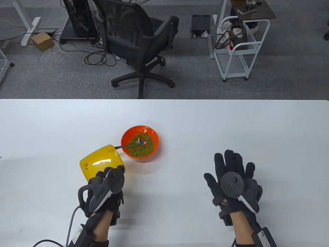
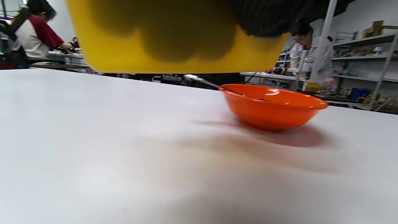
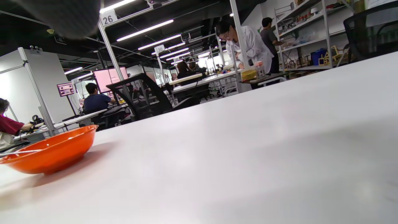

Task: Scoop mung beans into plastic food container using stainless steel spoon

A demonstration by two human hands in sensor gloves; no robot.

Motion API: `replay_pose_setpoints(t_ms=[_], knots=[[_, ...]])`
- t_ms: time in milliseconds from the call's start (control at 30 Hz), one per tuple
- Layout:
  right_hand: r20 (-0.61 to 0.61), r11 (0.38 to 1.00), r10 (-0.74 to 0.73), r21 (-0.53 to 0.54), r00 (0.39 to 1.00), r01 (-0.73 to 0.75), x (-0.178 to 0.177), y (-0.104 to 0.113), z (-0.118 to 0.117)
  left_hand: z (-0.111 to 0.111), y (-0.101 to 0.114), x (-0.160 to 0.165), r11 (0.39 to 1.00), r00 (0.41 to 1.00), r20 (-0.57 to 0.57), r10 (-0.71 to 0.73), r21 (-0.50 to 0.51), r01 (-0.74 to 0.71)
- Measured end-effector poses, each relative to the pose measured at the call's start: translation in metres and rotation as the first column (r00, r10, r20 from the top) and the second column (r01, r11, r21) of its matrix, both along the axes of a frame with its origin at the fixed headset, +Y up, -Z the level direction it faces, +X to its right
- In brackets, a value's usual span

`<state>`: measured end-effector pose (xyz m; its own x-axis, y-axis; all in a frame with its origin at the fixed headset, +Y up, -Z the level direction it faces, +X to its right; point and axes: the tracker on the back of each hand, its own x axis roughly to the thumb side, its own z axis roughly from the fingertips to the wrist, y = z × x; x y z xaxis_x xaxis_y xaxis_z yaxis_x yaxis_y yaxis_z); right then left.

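Table view: left hand grips translucent yellow container; right hand lies spread.

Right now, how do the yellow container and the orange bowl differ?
The yellow container is held off the table by the left hand; the orange bowl stands on the table. The bowl holds mung beans and the spoon; the container shows only a few beans. The bowl is round, the container squarish.
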<state>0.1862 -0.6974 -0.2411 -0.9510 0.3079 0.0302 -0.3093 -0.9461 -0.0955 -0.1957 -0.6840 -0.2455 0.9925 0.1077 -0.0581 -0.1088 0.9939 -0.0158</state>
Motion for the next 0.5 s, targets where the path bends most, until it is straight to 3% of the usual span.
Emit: replay_pose_setpoints(t_ms=[267, 500], knots=[[-0.035, 0.999, 0.043, -0.022, 0.998, -0.043, -0.005, -0.001, -0.001, -0.007, 0.003, 0.089, 0.998, 0.967, 0.253, -0.037, -0.045, 0.05], [-0.047, 0.998, 0.055, -0.02, 0.997, -0.056, -0.006, 0.0, 0.0, -0.024, -0.019, 0.148, 0.987, 0.934, 0.358, -0.011, -0.147, 0.068]])
